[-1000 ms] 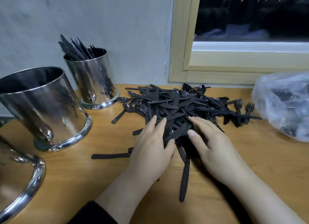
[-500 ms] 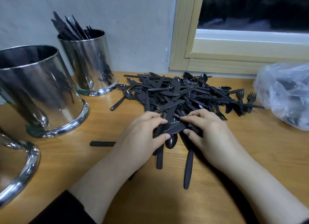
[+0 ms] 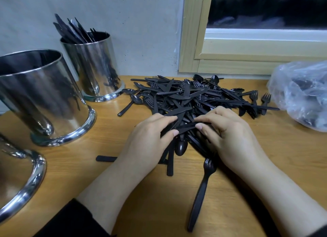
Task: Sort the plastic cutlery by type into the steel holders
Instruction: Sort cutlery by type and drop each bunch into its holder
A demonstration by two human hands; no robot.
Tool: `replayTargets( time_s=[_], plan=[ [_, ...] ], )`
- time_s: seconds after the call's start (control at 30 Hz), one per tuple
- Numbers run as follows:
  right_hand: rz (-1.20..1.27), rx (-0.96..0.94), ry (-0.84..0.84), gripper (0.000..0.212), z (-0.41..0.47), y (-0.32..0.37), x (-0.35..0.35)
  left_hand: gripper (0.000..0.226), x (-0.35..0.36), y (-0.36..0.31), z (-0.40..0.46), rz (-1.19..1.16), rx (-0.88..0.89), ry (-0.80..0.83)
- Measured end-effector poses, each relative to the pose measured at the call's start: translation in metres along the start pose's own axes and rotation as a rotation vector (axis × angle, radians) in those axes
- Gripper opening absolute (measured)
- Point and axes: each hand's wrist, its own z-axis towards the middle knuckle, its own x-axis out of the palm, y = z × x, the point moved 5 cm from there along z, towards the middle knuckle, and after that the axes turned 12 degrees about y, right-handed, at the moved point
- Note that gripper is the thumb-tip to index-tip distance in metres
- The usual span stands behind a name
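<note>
Both hands are pinching one black plastic knife (image 3: 184, 127) lying crosswise atop the pile: left hand (image 3: 150, 141) and right hand (image 3: 228, 135) gripping opposite ends.

Single head-worn view, looking forward and down, close over wooden table (image 3: 74, 167)

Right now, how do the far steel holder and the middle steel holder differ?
The far steel holder holds black knives that stick out above its rim; no cutlery shows above the rim of the middle steel holder. The far one looks narrower and stands by the wall; the middle one looks wider. Both are shiny, upright cylinders.
</note>
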Motion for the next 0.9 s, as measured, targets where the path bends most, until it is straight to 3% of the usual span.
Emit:
replayTargets(
  time_s=[0.2, 0.4, 0.67, 0.9],
  plan=[
    [0.070, 0.045, -0.073, 0.013, 0.000, -0.003, -0.007, 0.044, -0.005, 0.007, 0.001, -0.069, -0.058, -0.061],
    [0.266, 0.129, -0.122, 0.009, -0.004, -0.003, -0.015, 0.036, -0.026, 0.006, -0.008, -0.283, -0.039, -0.336],
    [0.327, 0.196, -0.118, 0.015, -0.006, -0.002, -0.017, 0.035, -0.033, -0.004, -0.013, -0.277, -0.028, -0.389],
    [0.392, 0.230, -0.155, 0.018, -0.006, 0.002, -0.018, 0.033, -0.031, -0.008, -0.011, -0.295, -0.027, -0.309]
  ],
)
